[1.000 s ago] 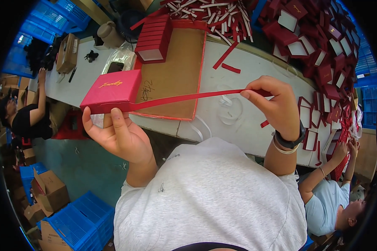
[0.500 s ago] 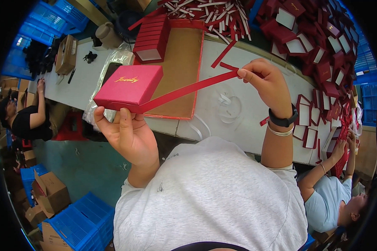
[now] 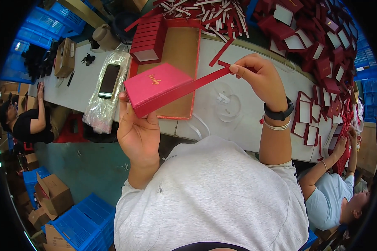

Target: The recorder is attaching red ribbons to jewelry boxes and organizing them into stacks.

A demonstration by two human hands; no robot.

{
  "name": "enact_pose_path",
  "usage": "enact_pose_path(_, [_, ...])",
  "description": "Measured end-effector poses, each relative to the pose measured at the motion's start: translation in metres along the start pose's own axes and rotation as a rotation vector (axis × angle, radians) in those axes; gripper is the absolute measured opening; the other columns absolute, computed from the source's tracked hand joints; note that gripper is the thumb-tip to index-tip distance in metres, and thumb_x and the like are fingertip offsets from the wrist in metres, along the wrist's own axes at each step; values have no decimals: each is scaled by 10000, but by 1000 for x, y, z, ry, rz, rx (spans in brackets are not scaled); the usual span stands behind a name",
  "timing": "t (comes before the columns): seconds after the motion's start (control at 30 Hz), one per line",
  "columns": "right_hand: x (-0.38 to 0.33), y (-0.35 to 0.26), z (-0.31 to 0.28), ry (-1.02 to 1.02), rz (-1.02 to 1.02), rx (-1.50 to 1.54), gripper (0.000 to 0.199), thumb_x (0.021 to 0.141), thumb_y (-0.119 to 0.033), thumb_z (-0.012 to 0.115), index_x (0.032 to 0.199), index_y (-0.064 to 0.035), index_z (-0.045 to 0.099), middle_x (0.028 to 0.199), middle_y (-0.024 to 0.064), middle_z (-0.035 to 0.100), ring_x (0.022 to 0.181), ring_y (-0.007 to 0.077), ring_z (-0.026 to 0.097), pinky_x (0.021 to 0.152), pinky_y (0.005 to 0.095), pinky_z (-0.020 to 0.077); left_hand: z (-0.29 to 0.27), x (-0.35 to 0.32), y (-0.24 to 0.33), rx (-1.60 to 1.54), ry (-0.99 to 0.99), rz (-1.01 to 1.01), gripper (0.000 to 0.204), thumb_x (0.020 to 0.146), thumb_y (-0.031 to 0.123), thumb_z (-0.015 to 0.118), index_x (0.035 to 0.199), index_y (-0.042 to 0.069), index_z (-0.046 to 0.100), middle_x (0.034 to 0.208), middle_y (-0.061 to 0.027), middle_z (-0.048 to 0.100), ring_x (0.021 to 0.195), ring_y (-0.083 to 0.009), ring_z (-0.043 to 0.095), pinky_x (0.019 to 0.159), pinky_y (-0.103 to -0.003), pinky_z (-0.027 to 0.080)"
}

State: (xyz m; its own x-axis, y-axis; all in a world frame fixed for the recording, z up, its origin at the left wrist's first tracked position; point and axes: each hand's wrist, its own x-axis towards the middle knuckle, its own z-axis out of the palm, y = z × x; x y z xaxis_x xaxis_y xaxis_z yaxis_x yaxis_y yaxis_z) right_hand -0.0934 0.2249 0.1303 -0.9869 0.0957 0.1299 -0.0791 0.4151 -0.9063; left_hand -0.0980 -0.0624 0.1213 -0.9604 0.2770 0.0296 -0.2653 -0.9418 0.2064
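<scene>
left hand (image 3: 139,138) grips the flat pink-red cardboard box (image 3: 157,88) from below, fingers wrapped on its near edge, holding it tilted above the white table (image 3: 238,121). right hand (image 3: 259,77) pinches the far end of the long red paper strip (image 3: 207,78) between thumb and fingertips; the strip runs taut from the box's side up to that pinch. the 2 hands stand well apart, each clamped on its own end.

under the box lies a brown cardboard tray with a red rim (image 3: 180,50), a stack of dark red boxes (image 3: 148,35) at its left end. a black phone (image 3: 109,78) rests on a clear plastic bag (image 3: 100,104) just left of the box. a heap of dark red and white box parts (image 3: 318,46) crowds the table's right side, loose strips (image 3: 205,12) beyond the tray.

against 0.5 seconds ago, the box sits higher and closer, and the right hand has drawn in nearer to it.
</scene>
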Motion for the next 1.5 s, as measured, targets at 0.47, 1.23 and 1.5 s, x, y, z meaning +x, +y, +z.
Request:
enact_pose_path(0.47, [-18,15,-7,85,-168,-108,156,766,-176,709,792,-28,666,762,47,619,723,163,530,662,282,414,-27,4,32,-94,-158,-214,390,940,181,347,1240,-54,426,1307,-195,441,1215,-299,425,1039,-464,308])
enact_pose_path(1.23, [5,21,-61,78,-101,-168,200,776,-213,713,827,-23,678,785,24,613,753,125,528,668,258,390,-22,6,27,165,254,-377,320,950,149,369,1178,-52,467,1142,-185,572,1042,-279,587,873,-425,512])
enact_pose_path(1.5, [31,26,-44,54,-62,-111,221,798,-230,689,833,-12,672,677,17,596,616,94,502,565,230,385,-32,6,11,-114,255,-523,336,947,100,317,1198,-101,413,1197,-260,509,1084,-339,556,913,-465,490])
